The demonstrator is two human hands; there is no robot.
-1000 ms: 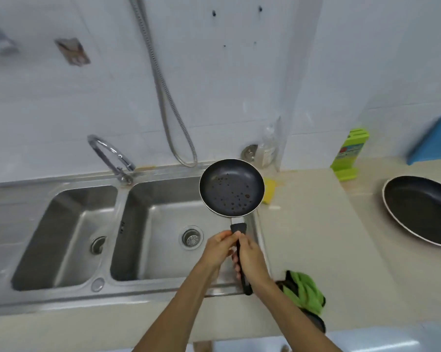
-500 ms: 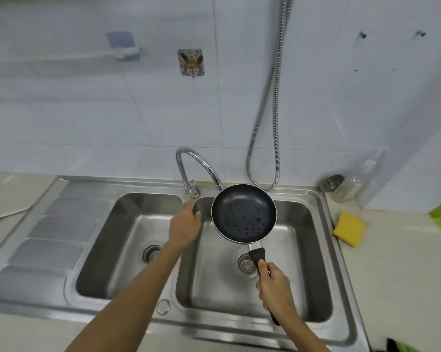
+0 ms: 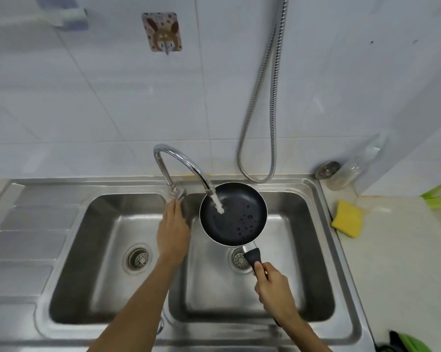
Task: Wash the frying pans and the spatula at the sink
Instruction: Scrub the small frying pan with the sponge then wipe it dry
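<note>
A small black frying pan (image 3: pixel 236 217) with dark specks inside hangs over the right basin of the steel double sink (image 3: pixel 323 240). My right hand (image 3: pixel 274 288) grips its black handle. Water runs from the curved chrome tap (image 3: pixel 184 163) into the pan's left side. My left hand (image 3: pixel 172 232) reaches to the tap's lever at its base, fingertips touching it. No spatula or second pan is in view.
A yellow sponge (image 3: pixel 347 222) lies on the counter right of the sink. A metal shower hose (image 3: pixel 262 110) hangs on the tiled wall. A clear bottle (image 3: pixel 351 171) stands in the corner. A green cloth (image 3: pixel 409 342) lies at the bottom right.
My left hand left the pan handle and went to the tap lever. Water now flows into the pan, which moved under the spout. The view shifted left toward the sink.
</note>
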